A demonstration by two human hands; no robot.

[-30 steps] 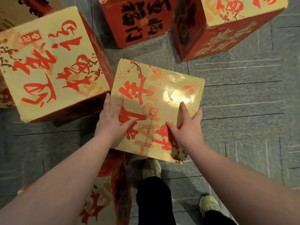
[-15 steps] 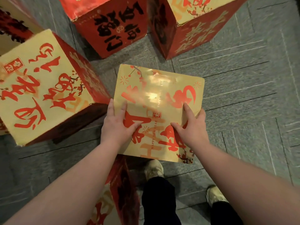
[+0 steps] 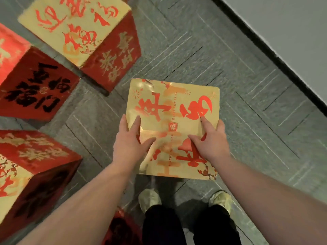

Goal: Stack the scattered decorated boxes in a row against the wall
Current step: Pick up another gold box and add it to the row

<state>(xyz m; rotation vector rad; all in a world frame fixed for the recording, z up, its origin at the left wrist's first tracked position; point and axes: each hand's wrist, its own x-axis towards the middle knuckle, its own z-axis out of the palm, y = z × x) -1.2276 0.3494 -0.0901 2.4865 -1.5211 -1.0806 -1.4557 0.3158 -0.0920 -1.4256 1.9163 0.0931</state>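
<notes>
I hold a decorated box point(image 3: 177, 103) in the air over my feet, its gold top with red characters facing me. My left hand point(image 3: 129, 142) grips its left edge, thumb and forefinger lying on the top. At the right edge my right hand point(image 3: 210, 142) grips the same way. Three more decorated boxes stand on the floor to the left: a gold-topped one point(image 3: 74, 23) at the back, a red one with black characters point(image 3: 35, 89), and a near one point(image 3: 31, 174). The light wall point(image 3: 292, 32) runs across the top right corner.
Grey patterned carpet point(image 3: 238, 121) lies bare between the held box and the wall's dark baseboard point(image 3: 265, 53). My shoes point(image 3: 149, 198) stand below the box. Part of another red box point(image 3: 120, 227) shows at the bottom, beside my left leg.
The view has swung to the right with the box still in both hands. The floor boxes have slid to the left of the view and the wall has come into sight.
</notes>
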